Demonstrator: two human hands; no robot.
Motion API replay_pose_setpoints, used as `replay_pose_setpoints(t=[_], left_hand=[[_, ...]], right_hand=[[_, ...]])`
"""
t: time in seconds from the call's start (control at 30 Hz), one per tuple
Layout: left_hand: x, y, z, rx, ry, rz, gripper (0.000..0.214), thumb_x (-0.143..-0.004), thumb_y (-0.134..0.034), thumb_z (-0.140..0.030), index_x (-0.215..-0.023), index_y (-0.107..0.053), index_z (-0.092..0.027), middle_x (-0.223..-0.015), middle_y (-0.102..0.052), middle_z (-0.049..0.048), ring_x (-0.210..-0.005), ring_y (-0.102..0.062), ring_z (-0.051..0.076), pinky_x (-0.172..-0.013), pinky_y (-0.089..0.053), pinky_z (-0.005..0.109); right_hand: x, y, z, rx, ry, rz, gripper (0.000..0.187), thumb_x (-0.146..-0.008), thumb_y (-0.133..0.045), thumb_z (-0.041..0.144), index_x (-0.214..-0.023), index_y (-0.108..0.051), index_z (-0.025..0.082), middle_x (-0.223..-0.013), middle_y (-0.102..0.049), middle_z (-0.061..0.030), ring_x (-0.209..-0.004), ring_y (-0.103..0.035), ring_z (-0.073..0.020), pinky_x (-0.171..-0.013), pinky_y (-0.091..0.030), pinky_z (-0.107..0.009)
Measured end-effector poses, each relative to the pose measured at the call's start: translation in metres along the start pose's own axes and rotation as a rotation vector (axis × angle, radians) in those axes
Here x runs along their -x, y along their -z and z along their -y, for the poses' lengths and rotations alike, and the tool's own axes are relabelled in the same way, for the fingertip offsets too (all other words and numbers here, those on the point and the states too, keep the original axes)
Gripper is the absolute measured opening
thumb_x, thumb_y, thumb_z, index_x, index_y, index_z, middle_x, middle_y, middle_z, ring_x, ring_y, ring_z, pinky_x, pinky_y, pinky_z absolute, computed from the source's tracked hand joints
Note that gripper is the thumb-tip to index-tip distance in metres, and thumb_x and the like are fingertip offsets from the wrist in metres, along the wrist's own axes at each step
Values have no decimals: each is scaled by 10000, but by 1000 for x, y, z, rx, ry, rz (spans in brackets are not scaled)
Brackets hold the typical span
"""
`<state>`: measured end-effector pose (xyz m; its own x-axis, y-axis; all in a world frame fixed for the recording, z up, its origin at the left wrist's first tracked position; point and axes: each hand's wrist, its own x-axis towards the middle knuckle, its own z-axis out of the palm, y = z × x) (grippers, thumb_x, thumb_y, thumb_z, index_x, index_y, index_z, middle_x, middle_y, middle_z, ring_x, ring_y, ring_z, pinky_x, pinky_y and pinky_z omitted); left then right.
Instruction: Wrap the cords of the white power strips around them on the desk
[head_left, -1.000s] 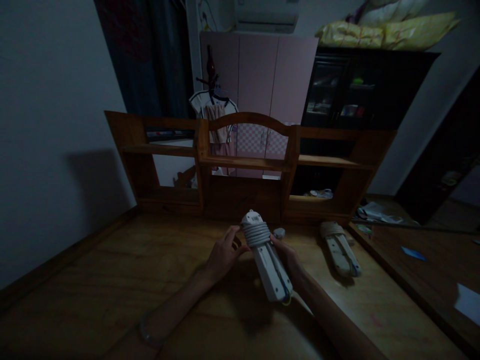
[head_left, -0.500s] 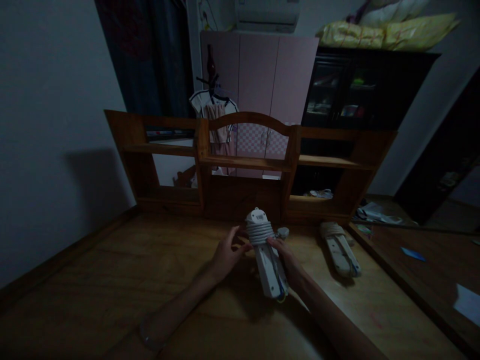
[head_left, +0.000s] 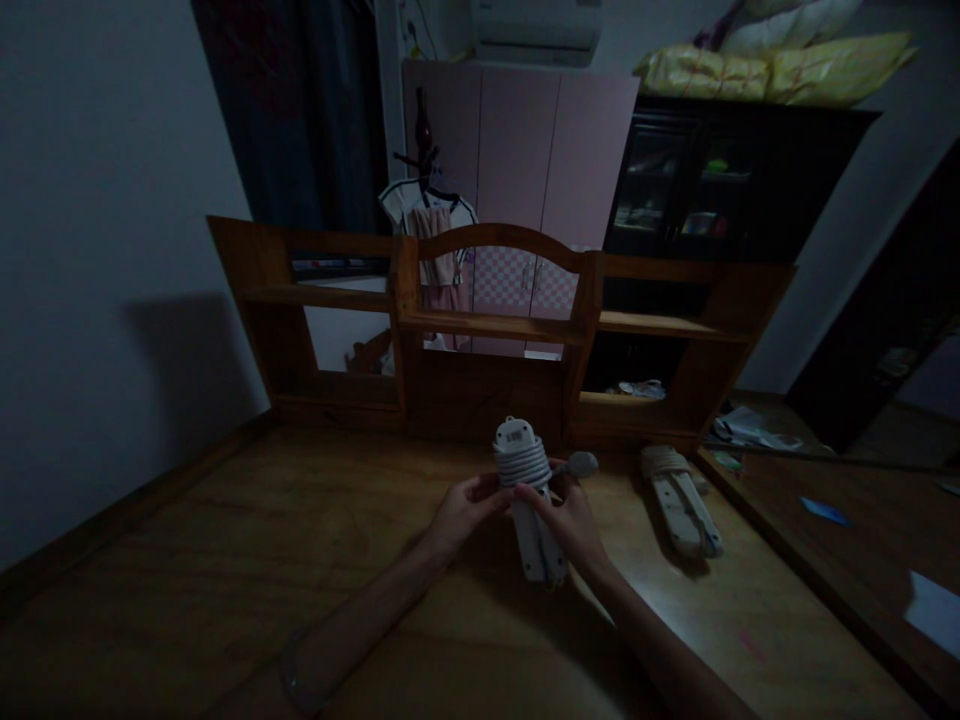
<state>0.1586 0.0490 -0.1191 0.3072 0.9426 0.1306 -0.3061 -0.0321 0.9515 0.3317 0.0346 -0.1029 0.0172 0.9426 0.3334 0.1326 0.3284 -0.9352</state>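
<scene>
Both hands hold a white power strip (head_left: 530, 540) above the wooden table, its grey-white cord (head_left: 523, 463) wound round the upper part. My left hand (head_left: 463, 512) grips its left edge just below the coils. From the right, my right hand (head_left: 568, 520) is closed on it, the thumb lying across the front under the cord. The plug (head_left: 583, 464) sticks out to the right of the coils. A second power strip (head_left: 681, 510), also wrapped in its cord, lies on the table to the right of my hands.
A wooden shelf unit (head_left: 491, 325) stands along the table's far edge. The table surface (head_left: 225, 560) spreads out to the left. Beyond a raised edge at right lies a brown surface with a blue card (head_left: 823, 511) and white paper (head_left: 934, 612).
My left hand has moved right and closed on the power strip. My right thumb has slid left across its front. The strip has turned slightly, and the plug now sticks out farther right.
</scene>
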Motion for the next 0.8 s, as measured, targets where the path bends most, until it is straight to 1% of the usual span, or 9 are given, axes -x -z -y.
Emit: replay_pose_setpoints(t=[0.1,0.2,0.3,0.37,0.43,0.5,0.57,0.7,0.8], left_hand=[[2,0,2,32,39,-9,420,-711,-751,-342,-1050,-667,-109,-1110,-666,142,-1011,-623,273,-888,-475,357],[3,0,3,103,75,-14,436,-701,-760,-343,-1053,-659,-106,-1122,-656,143,-1010,-623,274,-898,-475,371],[4,-1,3,154,77,-13,442,-701,-762,-333,-1063,-647,-109,-1156,-634,150,-1040,-609,278,-888,-486,369],[5,-3,3,182,62,3,427,-721,-747,-323,-1079,-630,-121,-1198,-607,151,-1061,-599,280,-864,-501,366],[8,-5,3,224,68,20,445,-756,-719,-327,-1146,-577,-167,-1219,-591,139,-1031,-617,268,-821,-517,365],[11,-8,2,268,106,39,485,-792,-680,-357,-1221,-493,-228,-1190,-604,122,-954,-649,243,-763,-527,352],[13,-12,0,301,141,66,501,-819,-641,-391,-1256,-432,-262,-1153,-617,111,-898,-664,223,-716,-525,326],[15,-14,-3,309,139,68,467,-830,-618,-424,-1228,-443,-252,-1128,-619,100,-880,-660,196,-679,-505,264],[14,-13,-3,291,132,42,450,-831,-606,-447,-1205,-466,-239,-1110,-626,101,-880,-657,195,-682,-503,261]], right_hand=[[4,-2,3,56,34,17,543,-730,-716,416,-1197,-522,218,-1040,-660,-66,-941,-628,-247,-811,-497,-356],[6,0,5,38,26,47,473,-794,-648,441,-1196,-523,225,-1038,-656,-58,-935,-623,-238,-806,-495,-346],[5,3,7,7,28,41,362,-885,-514,463,-1153,-559,224,-1106,-633,-58,-1010,-589,-231,-880,-459,-348],[4,6,9,-3,40,15,352,-916,-451,470,-1125,-578,217,-1142,-618,-57,-1045,-568,-231,-921,-429,-352],[3,7,11,-9,51,8,360,-924,-429,476,-1114,-582,211,-1152,-614,-58,-1052,-560,-233,-933,-417,-356],[3,8,12,-15,59,17,365,-927,-421,481,-1111,-580,209,-1154,-612,-58,-1053,-558,-234,-931,-418,-357],[4,8,13,-18,63,17,365,-926,-424,485,-1117,-575,213,-1153,-611,-57,-1057,-556,-235,-919,-425,-355],[4,8,13,-24,62,12,362,-899,-472,498,-1099,-582,218,-1131,-619,-60,-1037,-569,-244,-872,-452,-353],[3,7,13,-27,48,47,369,-866,-529,498,-1087,-591,209,-1092,-635,-71,-982,-595,-252,-812,-480,-354]])
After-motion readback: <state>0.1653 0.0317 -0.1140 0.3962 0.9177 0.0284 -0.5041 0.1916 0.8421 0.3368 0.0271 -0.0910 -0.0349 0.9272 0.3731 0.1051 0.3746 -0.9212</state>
